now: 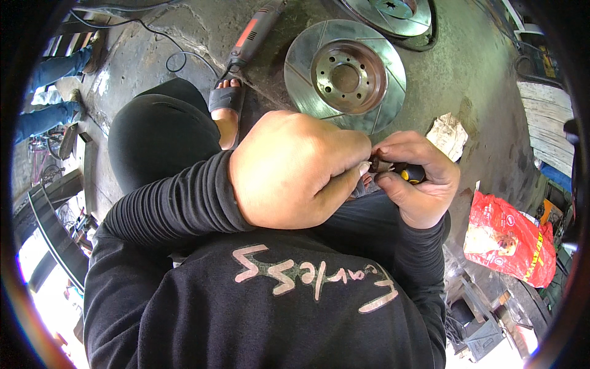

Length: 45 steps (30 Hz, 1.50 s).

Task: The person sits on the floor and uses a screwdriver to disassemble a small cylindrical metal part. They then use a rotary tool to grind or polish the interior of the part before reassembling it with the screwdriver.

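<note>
My left hand (301,169) is closed, its thumb and fingertips pinching a small dark metal piece (382,165) in front of my chest. Facing it, my right hand (421,175) grips the same area with thumb and fingers. A black-and-yellow handle (413,174), perhaps a screwdriver's, shows within my right hand; the rest of it is hidden by the fingers. I cannot tell how the metal piece and the handle join. Just beyond both hands, a slotted brake disc (301,71) lies flat on the floor.
A grey-and-red power tool (252,37) with a cord lies by my sandalled foot (227,104). Another brake disc (415,21) lies farther off. To the right are a torn pale scrap (447,136) and a red bag (507,243). Someone's jeans-clad legs (52,71) show at far left.
</note>
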### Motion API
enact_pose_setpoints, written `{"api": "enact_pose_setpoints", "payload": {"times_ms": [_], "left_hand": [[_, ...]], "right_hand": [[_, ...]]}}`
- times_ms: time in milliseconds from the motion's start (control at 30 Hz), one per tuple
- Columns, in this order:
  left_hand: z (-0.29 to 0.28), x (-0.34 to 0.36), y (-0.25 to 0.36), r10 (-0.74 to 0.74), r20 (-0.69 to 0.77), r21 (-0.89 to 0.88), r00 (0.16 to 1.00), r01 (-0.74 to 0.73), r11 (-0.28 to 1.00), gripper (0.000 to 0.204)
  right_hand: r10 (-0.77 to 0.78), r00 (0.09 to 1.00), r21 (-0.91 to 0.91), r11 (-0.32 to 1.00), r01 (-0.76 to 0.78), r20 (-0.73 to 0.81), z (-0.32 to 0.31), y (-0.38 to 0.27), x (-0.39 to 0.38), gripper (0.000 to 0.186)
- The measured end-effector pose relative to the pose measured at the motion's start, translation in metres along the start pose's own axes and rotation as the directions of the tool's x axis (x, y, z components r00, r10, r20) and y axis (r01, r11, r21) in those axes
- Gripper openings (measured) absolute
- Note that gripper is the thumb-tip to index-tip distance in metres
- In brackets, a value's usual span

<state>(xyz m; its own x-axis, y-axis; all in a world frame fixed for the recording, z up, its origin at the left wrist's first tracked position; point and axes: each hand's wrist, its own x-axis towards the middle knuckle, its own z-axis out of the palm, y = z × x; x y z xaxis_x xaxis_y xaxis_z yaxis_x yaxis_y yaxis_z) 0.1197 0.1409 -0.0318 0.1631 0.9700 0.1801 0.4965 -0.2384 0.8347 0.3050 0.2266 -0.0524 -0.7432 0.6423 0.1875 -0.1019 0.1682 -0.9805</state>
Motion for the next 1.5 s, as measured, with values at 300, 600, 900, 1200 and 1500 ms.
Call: {"api": "enact_pose_setpoints", "payload": {"times_ms": [300, 600, 900, 1200, 1500], "left_hand": [[0.003, -0.001, -0.001, 0.016, -0.012, -0.015, 1.000, -0.017, 1.000, 0.003], [0.004, -0.003, -0.001, -0.011, -0.010, 0.010, 1.000, 0.011, 1.000, 0.003], [0.008, -0.003, -0.003, 0.004, -0.089, -0.029, 0.996, -0.007, 1.000, 0.005], [0.006, 0.002, -0.005, -0.134, -0.047, -0.193, 0.990, 0.123, 0.974, 0.005], [0.002, 0.005, 0.001, -0.298, 0.046, -0.312, 0.953, 0.297, 0.902, 0.012]], "right_hand": [[0.016, 1.000, -0.018, 1.000, -0.016, -0.012, 0.006, -0.003, -0.001, 0.026], [0.005, 0.999, -0.109, 0.994, -0.008, -0.032, 0.010, -0.006, -0.003, 0.025], [-0.109, 0.994, -0.227, 0.968, 0.105, -0.004, 0.012, -0.005, -0.001, 0.027], [-0.054, 0.995, -0.160, 0.986, 0.041, -0.082, 0.000, -0.008, 0.001, 0.028], [-0.109, 0.994, -0.260, 0.960, 0.101, -0.016, -0.007, -0.007, 0.002, 0.023]]}}
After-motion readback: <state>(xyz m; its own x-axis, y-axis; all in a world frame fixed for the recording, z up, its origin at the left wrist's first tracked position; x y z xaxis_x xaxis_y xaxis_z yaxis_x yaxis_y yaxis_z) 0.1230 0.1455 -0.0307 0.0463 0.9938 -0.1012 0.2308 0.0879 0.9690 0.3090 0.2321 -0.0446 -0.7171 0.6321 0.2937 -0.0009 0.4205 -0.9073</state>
